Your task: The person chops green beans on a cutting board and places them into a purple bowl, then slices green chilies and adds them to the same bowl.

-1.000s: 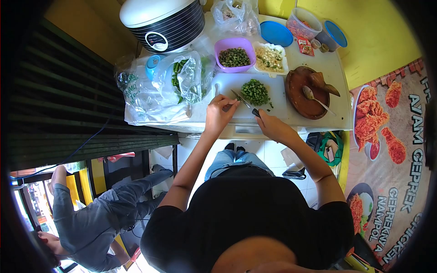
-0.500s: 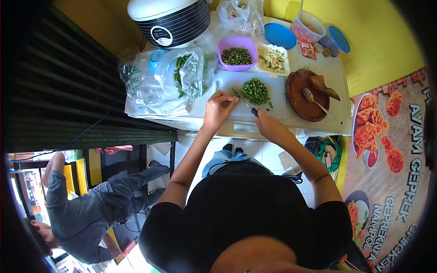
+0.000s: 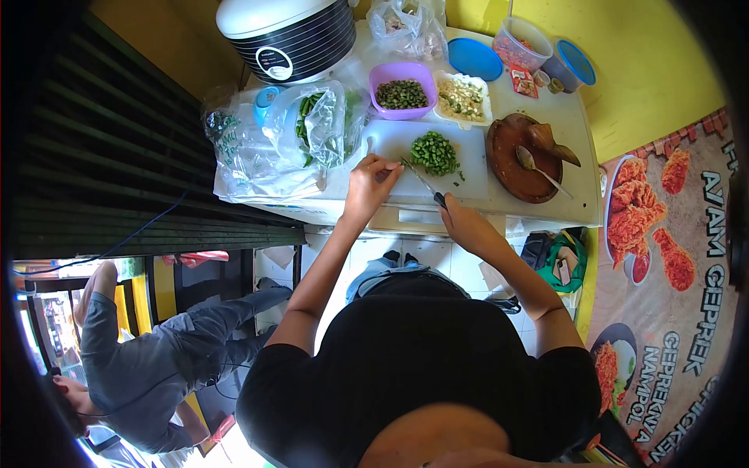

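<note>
My right hand [image 3: 466, 224] grips the dark handle of a knife [image 3: 424, 182], its blade pointing up and left over the white cutting board [image 3: 473, 160]. My left hand [image 3: 372, 186] is closed in a pinch beside the knife's tip, at the board's near left part. Whatever sits between those fingertips is too small to name. Just beyond the blade lies a heap of chopped green vegetable [image 3: 434, 153], with a few bits scattered to its right. A purple container [image 3: 428, 72] of darker chopped pieces and a white tray [image 3: 483, 118] of pale chopped food stand behind the board.
Plastic bags [image 3: 257, 148], one with long green vegetables [image 3: 307, 117], lie left, before a rice cooker [image 3: 300, 47]. A stone mortar [image 3: 503, 175] with a spoon [image 3: 546, 178] stands right. Behind are a blue lid [image 3: 475, 59] and tubs [image 3: 521, 48]. Another person [image 3: 156, 359] is at lower left.
The knife and my right hand have shifted slightly right and toward my body. My left hand stays pinched near the tip. The whole view has moved a little.
</note>
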